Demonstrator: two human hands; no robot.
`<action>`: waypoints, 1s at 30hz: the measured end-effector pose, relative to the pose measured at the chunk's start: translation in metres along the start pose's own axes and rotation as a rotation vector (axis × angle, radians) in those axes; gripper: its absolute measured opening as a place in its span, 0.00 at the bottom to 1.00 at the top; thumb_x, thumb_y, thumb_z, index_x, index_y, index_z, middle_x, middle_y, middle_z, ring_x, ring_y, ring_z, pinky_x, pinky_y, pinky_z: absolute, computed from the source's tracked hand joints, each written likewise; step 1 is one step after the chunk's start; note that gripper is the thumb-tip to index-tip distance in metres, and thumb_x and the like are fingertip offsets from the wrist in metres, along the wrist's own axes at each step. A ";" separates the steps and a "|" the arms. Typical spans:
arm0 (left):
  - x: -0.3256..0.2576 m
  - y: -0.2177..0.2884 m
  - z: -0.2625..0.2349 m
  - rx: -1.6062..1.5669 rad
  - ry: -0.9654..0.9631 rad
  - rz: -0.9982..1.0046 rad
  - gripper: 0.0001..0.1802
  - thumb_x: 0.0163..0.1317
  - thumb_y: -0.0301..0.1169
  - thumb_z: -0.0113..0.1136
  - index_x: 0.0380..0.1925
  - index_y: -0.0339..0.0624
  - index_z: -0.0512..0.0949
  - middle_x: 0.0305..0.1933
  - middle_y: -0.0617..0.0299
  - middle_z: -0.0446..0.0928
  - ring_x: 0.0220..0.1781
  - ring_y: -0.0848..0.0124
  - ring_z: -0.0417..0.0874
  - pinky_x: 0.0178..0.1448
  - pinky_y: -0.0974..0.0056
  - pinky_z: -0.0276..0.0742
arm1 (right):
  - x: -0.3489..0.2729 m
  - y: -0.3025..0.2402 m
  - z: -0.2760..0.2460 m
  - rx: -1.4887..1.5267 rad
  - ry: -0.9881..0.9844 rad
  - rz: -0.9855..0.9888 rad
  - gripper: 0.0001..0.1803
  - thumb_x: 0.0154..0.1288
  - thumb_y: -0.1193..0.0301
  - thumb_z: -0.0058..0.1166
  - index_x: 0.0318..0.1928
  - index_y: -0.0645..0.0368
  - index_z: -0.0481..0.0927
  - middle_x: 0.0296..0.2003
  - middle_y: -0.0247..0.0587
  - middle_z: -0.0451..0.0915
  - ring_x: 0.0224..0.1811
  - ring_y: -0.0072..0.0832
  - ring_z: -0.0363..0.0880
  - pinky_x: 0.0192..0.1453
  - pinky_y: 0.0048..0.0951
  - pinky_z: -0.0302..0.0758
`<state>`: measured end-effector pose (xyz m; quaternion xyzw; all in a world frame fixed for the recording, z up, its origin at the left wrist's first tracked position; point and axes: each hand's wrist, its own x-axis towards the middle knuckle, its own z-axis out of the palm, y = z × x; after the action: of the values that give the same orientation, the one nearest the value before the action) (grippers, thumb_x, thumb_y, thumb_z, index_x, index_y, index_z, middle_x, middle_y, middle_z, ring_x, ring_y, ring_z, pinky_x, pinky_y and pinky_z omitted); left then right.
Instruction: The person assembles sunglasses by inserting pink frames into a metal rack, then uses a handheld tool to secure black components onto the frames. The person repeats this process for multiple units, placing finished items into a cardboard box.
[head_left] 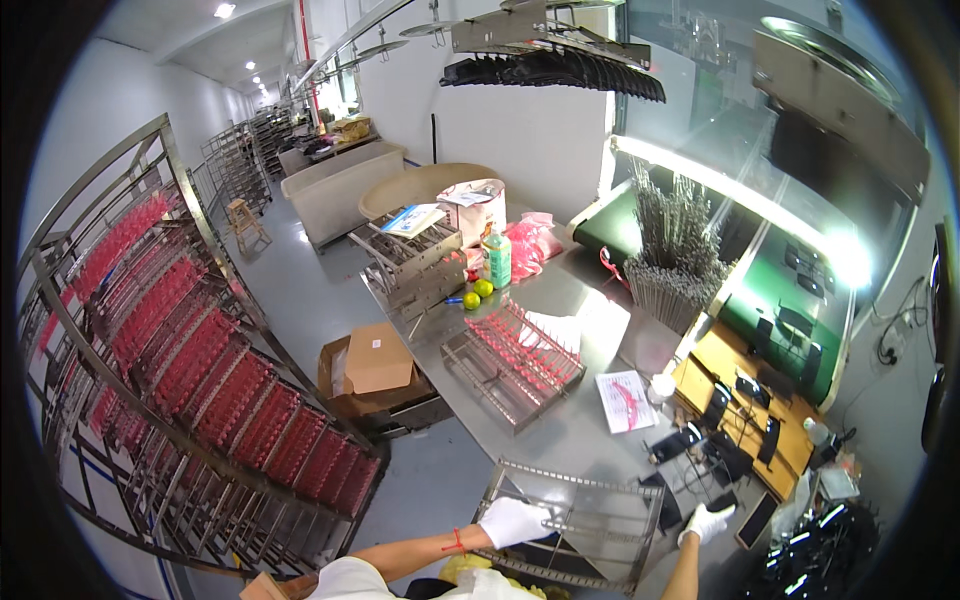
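Note:
My left hand (515,522), in a white glove, is over the left part of a wire-sided metal rack (600,489) at the table's near edge. Its fingers are bent together; whatever they hold is hidden. Farther right, my right hand (708,523), also gloved in white, has its thumb and fingers at a small black part (722,501). Around that hand lie more black curved parts (676,442) and a dark flat rectangular object (756,521). Beyond the near rack stands a second metal rack (513,420) with rows of pink-red pieces (520,345).
A tall cart (165,160) loaded with red-pink racks stands at left. An opened carton (375,360) sits beside the steel table (450,400). A bin of thin metal rods (655,345) and a lit green conveyor (780,290) are at right. Black parts hang overhead (560,70).

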<state>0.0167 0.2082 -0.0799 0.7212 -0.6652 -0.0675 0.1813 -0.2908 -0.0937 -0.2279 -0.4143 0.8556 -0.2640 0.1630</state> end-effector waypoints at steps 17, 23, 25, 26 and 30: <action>0.155 0.071 0.197 -0.217 -0.228 0.352 0.15 0.49 0.45 0.60 0.22 0.45 0.82 0.24 0.50 0.81 0.29 0.49 0.84 0.34 0.50 0.80 | -0.078 -0.087 -0.209 0.866 -0.656 -0.113 0.27 0.72 0.76 0.44 0.70 0.64 0.61 0.65 0.45 0.67 0.63 0.33 0.68 0.66 0.32 0.66; 0.199 0.138 0.186 -0.500 0.112 0.400 0.19 0.64 0.43 0.52 0.51 0.48 0.75 0.54 0.46 0.74 0.49 0.53 0.81 0.48 0.50 0.82 | -0.030 -0.046 -0.174 0.831 -0.796 -0.178 0.32 0.67 0.78 0.51 0.71 0.62 0.61 0.65 0.44 0.68 0.59 0.29 0.71 0.61 0.25 0.68; 0.211 0.173 0.196 -0.800 0.179 0.413 0.20 0.66 0.41 0.49 0.57 0.50 0.71 0.58 0.45 0.70 0.52 0.53 0.79 0.50 0.49 0.82 | 0.023 0.000 -0.108 0.777 -0.644 -0.485 0.31 0.63 0.70 0.57 0.67 0.60 0.68 0.48 0.35 0.77 0.40 0.28 0.79 0.46 0.32 0.77; 0.200 0.181 0.183 -1.030 -0.032 0.311 0.21 0.67 0.42 0.49 0.57 0.51 0.71 0.59 0.45 0.70 0.52 0.52 0.79 0.50 0.49 0.82 | 0.025 0.000 -0.106 0.613 -0.672 -0.562 0.32 0.59 0.67 0.63 0.65 0.52 0.72 0.42 0.38 0.76 0.34 0.35 0.79 0.40 0.38 0.77; 0.154 0.188 0.145 -1.629 -0.406 -0.032 0.22 0.67 0.43 0.48 0.59 0.52 0.70 0.59 0.43 0.69 0.52 0.51 0.78 0.50 0.48 0.81 | -0.045 -0.072 -0.172 -0.081 -0.063 -0.937 0.31 0.53 0.60 0.62 0.60 0.48 0.76 0.44 0.52 0.74 0.39 0.49 0.81 0.41 0.45 0.78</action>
<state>-0.1918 0.0226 -0.1256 0.3478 -0.4178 -0.6578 0.5212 -0.3045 -0.0411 -0.0442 -0.7697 0.5808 -0.2627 0.0360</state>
